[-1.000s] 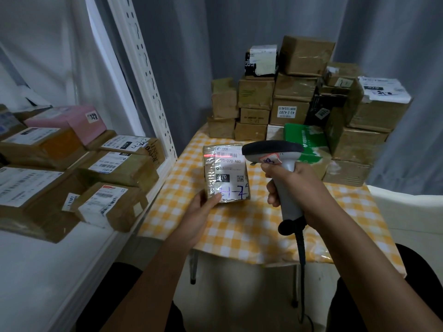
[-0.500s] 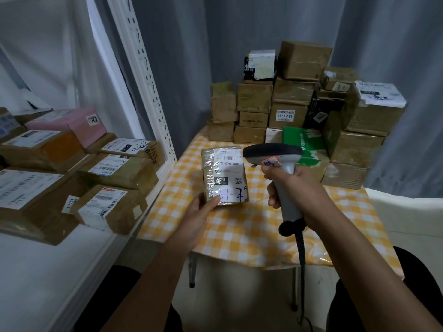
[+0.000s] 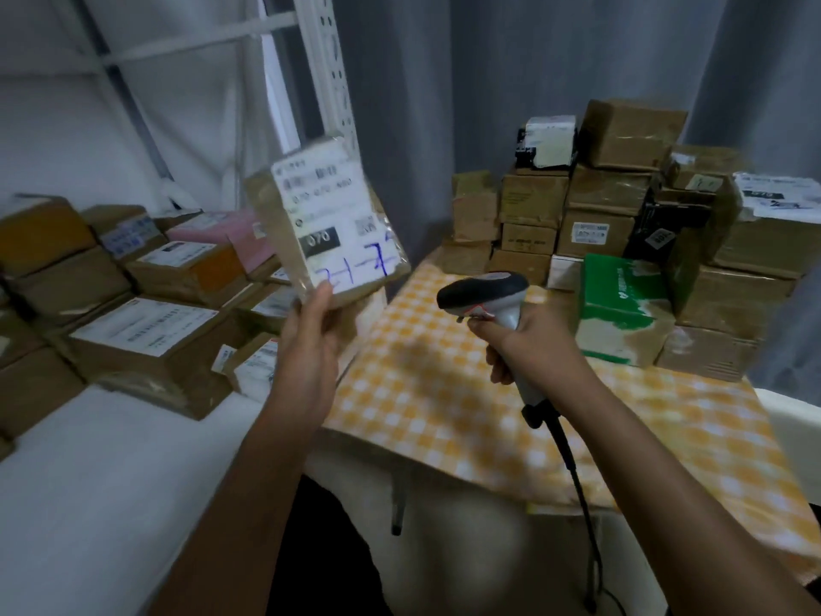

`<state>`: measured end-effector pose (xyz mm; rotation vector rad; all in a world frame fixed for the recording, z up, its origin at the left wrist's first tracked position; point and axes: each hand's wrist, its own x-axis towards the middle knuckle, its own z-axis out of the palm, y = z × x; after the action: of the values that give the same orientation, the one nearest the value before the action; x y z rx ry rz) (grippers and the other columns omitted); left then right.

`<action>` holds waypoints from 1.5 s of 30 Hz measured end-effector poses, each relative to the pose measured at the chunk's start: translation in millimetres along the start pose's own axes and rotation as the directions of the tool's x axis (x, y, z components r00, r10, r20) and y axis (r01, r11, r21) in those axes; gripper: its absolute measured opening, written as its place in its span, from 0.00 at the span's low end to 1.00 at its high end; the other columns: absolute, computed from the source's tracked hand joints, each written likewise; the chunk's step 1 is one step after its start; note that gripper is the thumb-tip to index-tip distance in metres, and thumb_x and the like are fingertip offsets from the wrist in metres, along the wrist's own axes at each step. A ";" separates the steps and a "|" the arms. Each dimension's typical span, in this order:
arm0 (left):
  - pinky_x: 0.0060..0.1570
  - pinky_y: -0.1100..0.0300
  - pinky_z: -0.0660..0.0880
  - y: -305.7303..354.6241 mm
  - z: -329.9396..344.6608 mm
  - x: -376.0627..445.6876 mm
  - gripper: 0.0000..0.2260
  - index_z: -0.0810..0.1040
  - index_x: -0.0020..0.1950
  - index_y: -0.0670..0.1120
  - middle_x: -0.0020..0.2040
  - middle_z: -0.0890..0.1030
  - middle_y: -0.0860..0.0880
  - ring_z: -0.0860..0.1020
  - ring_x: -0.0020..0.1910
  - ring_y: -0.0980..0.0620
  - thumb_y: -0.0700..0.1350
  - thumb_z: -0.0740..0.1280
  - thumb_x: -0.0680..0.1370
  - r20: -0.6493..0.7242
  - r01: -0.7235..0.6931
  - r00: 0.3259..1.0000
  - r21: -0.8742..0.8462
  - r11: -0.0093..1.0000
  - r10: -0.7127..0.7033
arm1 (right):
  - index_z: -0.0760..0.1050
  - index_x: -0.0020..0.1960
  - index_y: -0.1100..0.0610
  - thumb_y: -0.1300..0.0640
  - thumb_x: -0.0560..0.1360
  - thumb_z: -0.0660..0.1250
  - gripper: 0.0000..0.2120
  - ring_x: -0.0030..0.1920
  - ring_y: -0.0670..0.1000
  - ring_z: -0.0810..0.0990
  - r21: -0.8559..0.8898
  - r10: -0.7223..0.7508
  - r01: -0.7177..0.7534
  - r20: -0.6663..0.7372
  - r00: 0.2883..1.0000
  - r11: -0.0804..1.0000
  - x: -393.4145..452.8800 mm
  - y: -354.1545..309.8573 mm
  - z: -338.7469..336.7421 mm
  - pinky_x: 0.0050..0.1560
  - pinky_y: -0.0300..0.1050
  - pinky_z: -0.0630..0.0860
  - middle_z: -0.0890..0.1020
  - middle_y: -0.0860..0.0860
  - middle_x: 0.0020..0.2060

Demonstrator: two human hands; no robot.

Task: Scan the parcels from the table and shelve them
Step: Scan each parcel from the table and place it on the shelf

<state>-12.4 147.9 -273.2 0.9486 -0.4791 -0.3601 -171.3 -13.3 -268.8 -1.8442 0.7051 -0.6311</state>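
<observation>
Holding: your left hand grips the parcel by its lower edge, aloft, tilted, shelf just left below; your right hand clasps the scanner over the table.

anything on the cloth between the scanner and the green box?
No. In the head view that stretch of checked tablecloth is bare between the barcode scanner, gripped by the right hand, and the green box.
</observation>
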 end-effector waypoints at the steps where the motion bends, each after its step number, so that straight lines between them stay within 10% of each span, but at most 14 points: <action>1: 0.67 0.54 0.75 16.5 -9.8 -0.8 0.22 0.71 0.74 0.45 0.64 0.83 0.48 0.79 0.66 0.52 0.49 0.66 0.80 -0.049 -0.051 0.997 -0.006 0.999 0.051 | 0.77 0.38 0.58 0.52 0.78 0.69 0.14 0.26 0.51 0.82 -0.042 -0.012 0.014 0.045 0.999 0.999 -0.2 -4.0 12.1 0.32 0.44 0.77 0.81 0.52 0.27; 9: 0.62 0.61 0.76 104.0 -143.3 -39.4 0.18 0.75 0.70 0.46 0.63 0.83 0.52 0.81 0.62 0.57 0.53 0.64 0.83 -0.473 -0.193 0.812 0.334 0.922 0.342 | 0.78 0.41 0.58 0.51 0.78 0.68 0.12 0.26 0.49 0.82 -0.163 -0.059 0.115 0.313 0.948 0.980 -14.3 -23.7 93.3 0.34 0.44 0.78 0.83 0.51 0.30; 15: 0.66 0.48 0.74 104.8 -238.9 -63.0 0.38 0.68 0.77 0.52 0.70 0.76 0.48 0.77 0.64 0.47 0.70 0.64 0.72 -0.679 0.221 0.711 0.459 0.860 0.181 | 0.78 0.41 0.59 0.52 0.77 0.69 0.11 0.27 0.53 0.83 -0.195 -0.055 0.142 0.393 0.918 0.970 -27.0 -24.4 123.3 0.37 0.49 0.80 0.84 0.55 0.31; 18: 0.73 0.44 0.66 96.8 -263.0 -54.7 0.39 0.64 0.79 0.45 0.76 0.69 0.38 0.70 0.71 0.37 0.71 0.54 0.79 -0.732 0.538 0.674 0.583 0.608 0.106 | 0.79 0.40 0.60 0.53 0.76 0.69 0.11 0.30 0.57 0.84 -0.201 -0.059 0.151 0.405 0.912 0.968 -29.8 -25.2 130.2 0.40 0.53 0.82 0.84 0.54 0.30; 23: 0.68 0.43 0.69 88.7 -265.0 -51.9 0.33 0.61 0.79 0.42 0.74 0.69 0.36 0.70 0.70 0.34 0.59 0.64 0.81 -0.609 0.563 0.773 0.788 0.249 0.177 | 0.79 0.40 0.60 0.53 0.77 0.69 0.12 0.29 0.56 0.84 -0.207 -0.061 0.158 0.409 0.911 0.965 -30.7 -26.5 130.6 0.38 0.50 0.81 0.83 0.53 0.29; 38: 0.67 0.43 0.68 90.9 -273.6 -36.9 0.23 0.64 0.78 0.43 0.73 0.71 0.38 0.70 0.70 0.36 0.46 0.62 0.84 -0.576 0.523 0.748 0.817 0.241 0.329 | 0.78 0.37 0.61 0.51 0.77 0.69 0.15 0.29 0.55 0.83 -0.244 -0.014 0.127 0.417 0.909 0.962 -23.8 -16.6 137.7 0.38 0.47 0.79 0.81 0.51 0.24; 45: 0.72 0.45 0.67 69.4 -202.0 -53.1 0.26 0.65 0.79 0.44 0.75 0.70 0.43 0.67 0.73 0.44 0.38 0.65 0.81 -0.216 0.175 0.853 0.976 0.129 0.475 | 0.78 0.36 0.61 0.49 0.77 0.69 0.18 0.29 0.56 0.83 -0.232 -0.019 0.129 0.428 0.904 0.964 -21.7 -14.2 128.0 0.38 0.46 0.78 0.81 0.51 0.24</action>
<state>57.8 349.6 -326.6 2.2677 -0.2770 0.5829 -94.2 86.8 -301.8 -2.1624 0.4392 -0.1732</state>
